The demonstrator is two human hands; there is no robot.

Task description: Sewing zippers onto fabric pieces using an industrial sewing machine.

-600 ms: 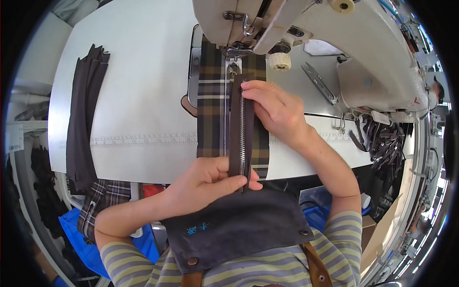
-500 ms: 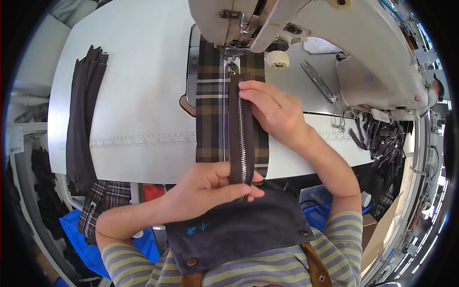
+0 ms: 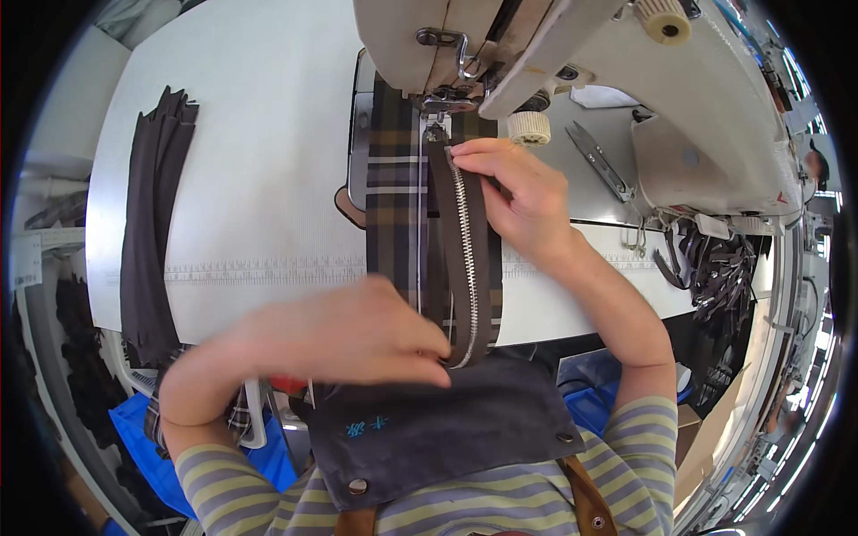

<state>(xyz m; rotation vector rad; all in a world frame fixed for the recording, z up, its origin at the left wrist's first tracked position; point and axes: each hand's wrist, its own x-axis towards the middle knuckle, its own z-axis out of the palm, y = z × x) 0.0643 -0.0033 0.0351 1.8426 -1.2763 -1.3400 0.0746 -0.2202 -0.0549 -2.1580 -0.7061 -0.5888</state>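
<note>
A dark brown zipper [image 3: 466, 250] with silver metal teeth lies lengthwise over brown-and-black plaid fabric [image 3: 393, 223]. My right hand [image 3: 527, 192] pinches its upper end between thumb and fingertips, just below the presser foot [image 3: 435, 131] of the sewing machine [image 3: 536, 54]. Lower down, the zipper bows to the right and curls near my apron [image 3: 447, 429]. My left hand [image 3: 366, 330] is smeared by motion beside that lower end; whether its fingers touch the tape cannot be made out. The plaid fabric runs up under the presser foot.
Dark zipper strips [image 3: 156, 223] lie stacked on the left of the white table [image 3: 259, 179]. To the right are thread snips [image 3: 601, 161] on the machine bed and a bundle of dark strips [image 3: 722, 268]. A blue bin [image 3: 147, 456] stands below the table's left side.
My left hand has come off the zipper's lower part and moved slightly left, now blurred. The zipper has bowed to the right. My right hand keeps its pinch near the top.
</note>
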